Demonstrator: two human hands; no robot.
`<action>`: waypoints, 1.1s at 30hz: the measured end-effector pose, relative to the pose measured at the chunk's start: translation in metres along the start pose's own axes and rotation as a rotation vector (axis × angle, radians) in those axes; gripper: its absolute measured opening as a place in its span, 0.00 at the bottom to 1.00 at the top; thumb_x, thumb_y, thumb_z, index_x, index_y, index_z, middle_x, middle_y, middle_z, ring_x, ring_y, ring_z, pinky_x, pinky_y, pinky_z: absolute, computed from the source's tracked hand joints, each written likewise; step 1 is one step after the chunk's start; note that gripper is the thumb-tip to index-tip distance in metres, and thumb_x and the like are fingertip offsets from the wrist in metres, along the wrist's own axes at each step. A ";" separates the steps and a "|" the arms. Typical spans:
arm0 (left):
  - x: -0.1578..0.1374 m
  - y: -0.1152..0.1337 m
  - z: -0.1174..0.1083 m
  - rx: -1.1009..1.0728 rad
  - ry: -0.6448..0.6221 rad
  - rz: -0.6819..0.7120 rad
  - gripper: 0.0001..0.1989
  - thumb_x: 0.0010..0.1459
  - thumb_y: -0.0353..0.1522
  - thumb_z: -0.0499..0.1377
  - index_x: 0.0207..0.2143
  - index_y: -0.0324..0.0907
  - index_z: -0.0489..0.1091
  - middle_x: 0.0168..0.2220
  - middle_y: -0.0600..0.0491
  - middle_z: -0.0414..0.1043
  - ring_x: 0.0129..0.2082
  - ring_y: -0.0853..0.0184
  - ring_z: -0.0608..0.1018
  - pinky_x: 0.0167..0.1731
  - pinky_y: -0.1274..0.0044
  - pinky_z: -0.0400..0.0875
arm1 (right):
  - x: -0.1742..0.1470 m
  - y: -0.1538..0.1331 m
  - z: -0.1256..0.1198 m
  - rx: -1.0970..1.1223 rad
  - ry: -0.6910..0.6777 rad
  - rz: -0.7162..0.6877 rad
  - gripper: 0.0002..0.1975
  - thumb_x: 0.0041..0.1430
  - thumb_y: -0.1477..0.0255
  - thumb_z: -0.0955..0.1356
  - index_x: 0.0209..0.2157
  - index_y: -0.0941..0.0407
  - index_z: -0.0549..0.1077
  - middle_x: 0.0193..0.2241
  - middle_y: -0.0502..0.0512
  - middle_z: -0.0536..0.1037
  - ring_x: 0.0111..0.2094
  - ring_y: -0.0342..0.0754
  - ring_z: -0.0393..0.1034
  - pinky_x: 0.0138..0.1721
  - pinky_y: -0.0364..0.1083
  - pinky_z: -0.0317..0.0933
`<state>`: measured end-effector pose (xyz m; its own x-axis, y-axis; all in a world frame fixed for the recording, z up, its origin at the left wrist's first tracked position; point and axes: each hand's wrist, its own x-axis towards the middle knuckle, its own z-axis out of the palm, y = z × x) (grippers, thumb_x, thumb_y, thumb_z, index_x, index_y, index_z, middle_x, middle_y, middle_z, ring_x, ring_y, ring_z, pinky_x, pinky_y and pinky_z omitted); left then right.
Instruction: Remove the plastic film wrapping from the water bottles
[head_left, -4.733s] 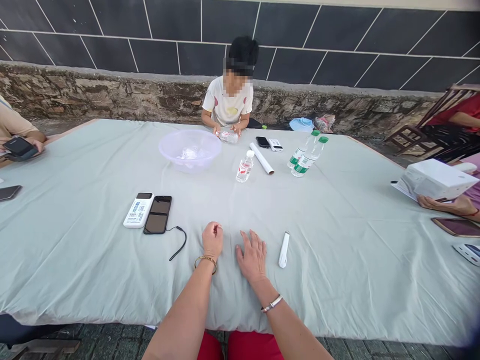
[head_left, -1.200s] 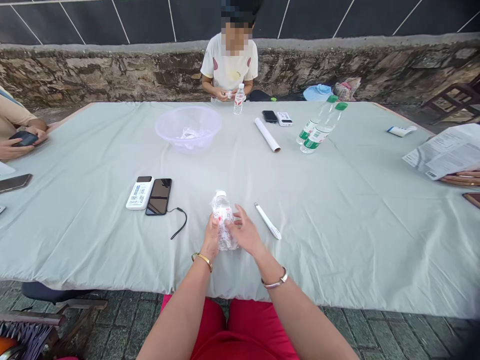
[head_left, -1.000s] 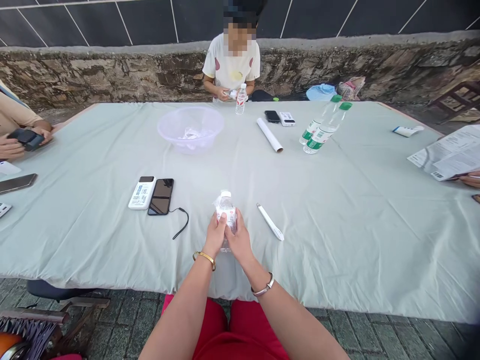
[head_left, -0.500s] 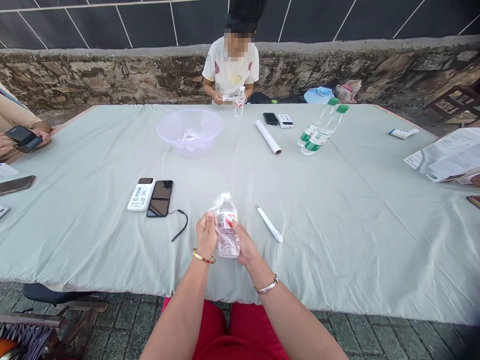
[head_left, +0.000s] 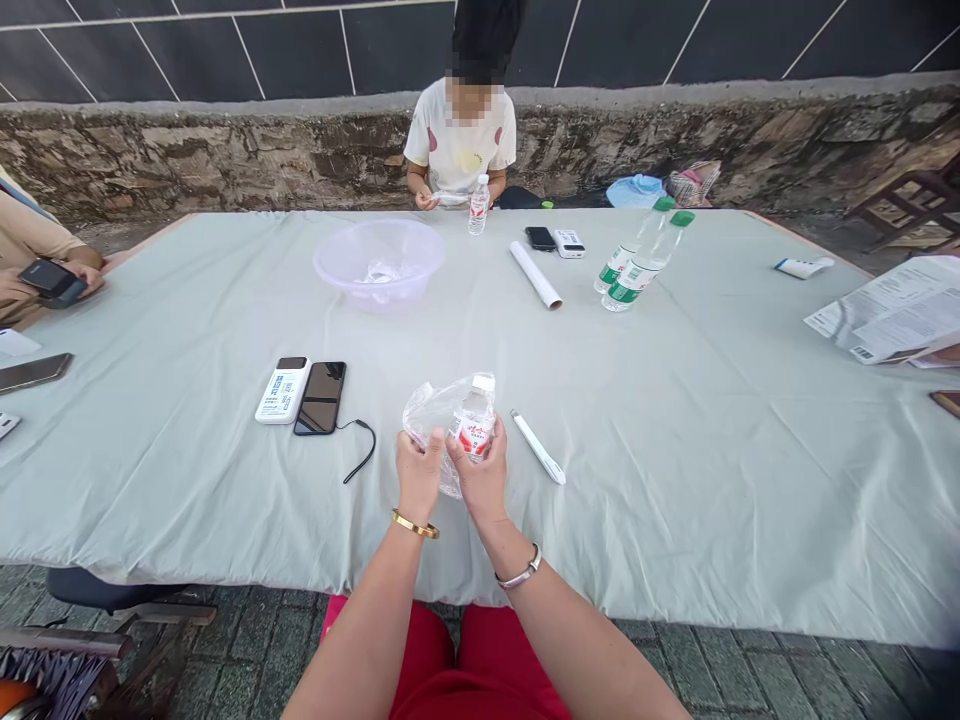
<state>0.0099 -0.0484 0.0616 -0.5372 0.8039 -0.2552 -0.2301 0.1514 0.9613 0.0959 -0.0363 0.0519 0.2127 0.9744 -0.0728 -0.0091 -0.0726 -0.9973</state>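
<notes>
Now your right hand [head_left: 480, 478] grips the small bottle [head_left: 475, 424] upright while your left hand [head_left: 417, 478] pinches the clear plastic wrap [head_left: 427, 412] aside, baring its label.

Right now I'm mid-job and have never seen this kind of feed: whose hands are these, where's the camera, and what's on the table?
There is no machine here: the view comes from a camera worn on a person's head, looking forward and down. The two arms rising from the bottom edge are that person's own. The left hand pinches a clear plastic bag; the right hand grips a small bottle at the bag's mouth. On the cloth-covered table lie a white pen, a phone, a power bank, a clear bowl, a paper roll and two green-capped bottles. Other people sit around the table's edges.
</notes>
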 end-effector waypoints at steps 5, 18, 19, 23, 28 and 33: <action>-0.010 -0.005 0.005 0.139 -0.133 0.087 0.23 0.54 0.48 0.59 0.16 0.43 0.60 0.16 0.58 0.57 0.19 0.72 0.62 0.20 0.78 0.57 | 0.000 -0.003 0.002 -0.070 0.065 -0.096 0.46 0.46 0.60 0.73 0.62 0.53 0.51 0.63 0.62 0.56 0.63 0.55 0.52 0.60 0.53 0.52; 0.015 0.028 -0.020 -0.593 -0.190 -0.231 0.26 0.57 0.46 0.58 0.17 0.42 0.50 0.17 0.61 0.49 0.14 0.77 0.55 0.13 0.83 0.54 | 0.022 -0.003 -0.031 0.592 -0.489 0.518 0.27 0.51 0.47 0.63 0.44 0.51 0.69 0.40 0.56 0.78 0.39 0.54 0.74 0.35 0.52 0.69; 0.013 0.030 -0.021 -0.528 -0.161 -0.136 0.26 0.57 0.47 0.57 0.17 0.42 0.51 0.17 0.61 0.49 0.15 0.77 0.56 0.14 0.83 0.55 | 0.021 -0.002 -0.034 0.596 -0.538 0.551 0.27 0.50 0.45 0.63 0.43 0.51 0.69 0.39 0.56 0.78 0.39 0.54 0.74 0.36 0.53 0.69; 0.005 0.033 -0.023 -0.160 0.000 0.257 0.27 0.56 0.50 0.56 0.16 0.41 0.55 0.18 0.59 0.52 0.19 0.75 0.60 0.19 0.82 0.58 | 0.016 0.006 -0.040 0.531 -0.653 0.605 0.23 0.44 0.52 0.72 0.37 0.53 0.71 0.32 0.53 0.77 0.34 0.50 0.74 0.38 0.51 0.68; 0.013 0.040 -0.034 -0.053 0.199 0.394 0.26 0.55 0.50 0.56 0.16 0.40 0.60 0.30 0.52 0.68 0.32 0.70 0.72 0.30 0.80 0.65 | 0.011 0.014 -0.044 0.574 -0.725 0.674 0.25 0.39 0.56 0.77 0.36 0.56 0.72 0.32 0.54 0.78 0.34 0.51 0.74 0.36 0.50 0.68; 0.022 0.049 -0.044 -0.311 0.155 0.277 0.24 0.53 0.50 0.58 0.18 0.41 0.60 0.27 0.53 0.72 0.29 0.68 0.76 0.31 0.76 0.68 | 0.008 0.012 -0.048 0.627 -0.798 0.652 0.26 0.39 0.55 0.76 0.37 0.55 0.71 0.34 0.56 0.78 0.40 0.54 0.74 0.41 0.58 0.67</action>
<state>-0.0487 -0.0483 0.0988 -0.7231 0.6902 -0.0279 -0.2808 -0.2568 0.9248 0.1448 -0.0396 0.0398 -0.6699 0.6667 -0.3266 -0.4106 -0.6992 -0.5852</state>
